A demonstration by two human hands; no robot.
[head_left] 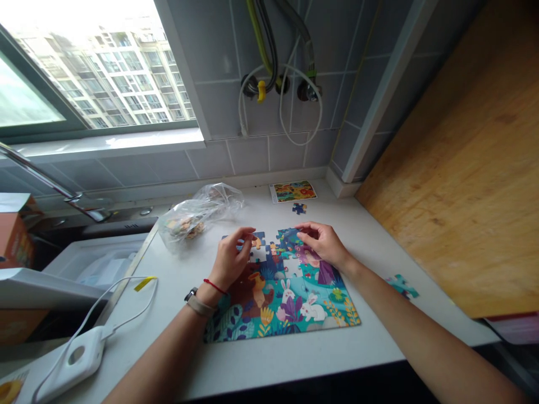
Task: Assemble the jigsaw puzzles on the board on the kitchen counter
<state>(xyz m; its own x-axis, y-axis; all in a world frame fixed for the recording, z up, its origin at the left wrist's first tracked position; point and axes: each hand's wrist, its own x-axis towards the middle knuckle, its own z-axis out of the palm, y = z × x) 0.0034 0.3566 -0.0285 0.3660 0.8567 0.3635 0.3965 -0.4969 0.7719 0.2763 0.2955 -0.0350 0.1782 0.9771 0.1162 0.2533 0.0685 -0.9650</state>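
Note:
A partly joined jigsaw puzzle [269, 314] lies flat on the counter, showing white rabbits, leaves and a purple animal. There are gaps in its upper middle where the white counter shows through. My left hand [231, 259] is at the upper left part, fingers curled and thumb close to the forefinger at a puzzle piece [257, 241] with blue and orange on it. Over the upper right part lies my right hand [326, 242], its thumb and forefinger a little apart, touching the joined pieces. A loose dark blue puzzle piece [299, 209] lies beyond the puzzle.
A clear plastic bag [202, 210] with pieces inside sits at the back left. A picture card [293, 191] lies near the wall. Teal pieces [403, 286] are beside my right forearm. At left are a white charger [78, 359] with a cable and a sink with a tap [90, 210].

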